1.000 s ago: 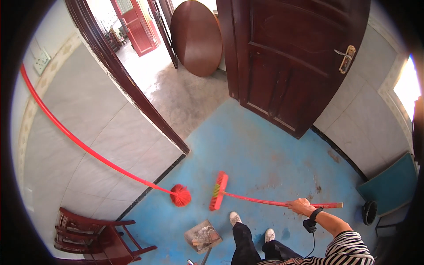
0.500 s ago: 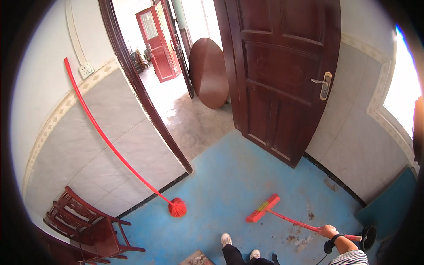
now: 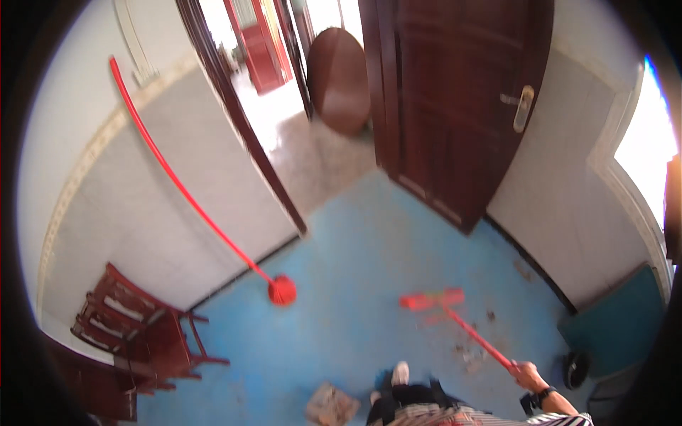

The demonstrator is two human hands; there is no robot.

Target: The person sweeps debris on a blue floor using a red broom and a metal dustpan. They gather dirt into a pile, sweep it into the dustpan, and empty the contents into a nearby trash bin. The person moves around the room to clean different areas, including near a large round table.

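Clearly, the right hand (image 3: 526, 376) is curled round the broom (image 3: 480, 338); debris (image 3: 469, 357) lies just left, a bin (image 3: 577, 370) right, and a shoe (image 3: 401, 372) between hand and dustpan (image 3: 332, 406).

Nothing readable anywhere — no words, numbers or signs.

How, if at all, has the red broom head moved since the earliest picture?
Yes: the broom head has moved right, farther from the dark doorframe.

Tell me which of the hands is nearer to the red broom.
Right. The right hand grips the red broom's handle, well back from the broom head. The left hand is out of view; its place can't be told.
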